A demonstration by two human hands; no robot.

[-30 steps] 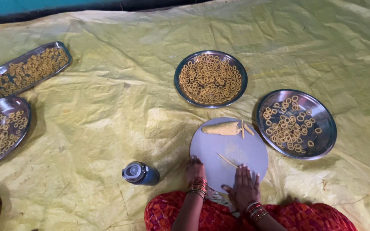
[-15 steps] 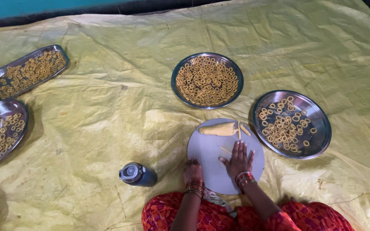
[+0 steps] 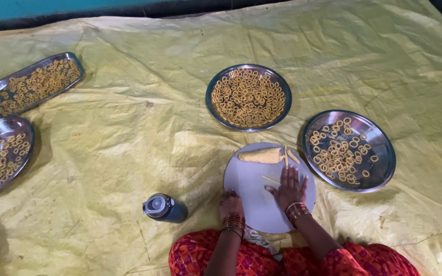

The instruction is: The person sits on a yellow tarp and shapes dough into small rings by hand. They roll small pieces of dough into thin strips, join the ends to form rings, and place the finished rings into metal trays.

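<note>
One bottle (image 3: 164, 207) near left; left hand (image 3: 230, 205) curled on the round board (image 3: 249, 197) edge, right hand (image 3: 290, 187) flat, fingers spread, rolling one dough strip (image 3: 270, 179); one dough lump (image 3: 262, 155) beyond; four trays of rings (image 3: 248, 96). Right hand has slid forward since earlier

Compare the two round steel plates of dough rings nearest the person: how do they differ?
The farther round steel plate is packed with rings nearly rim to rim; the right-hand round steel plate is partly filled, with bare metal showing. The farther plate lies beyond the round white board, the other beside it. Both are shiny and round.
</note>
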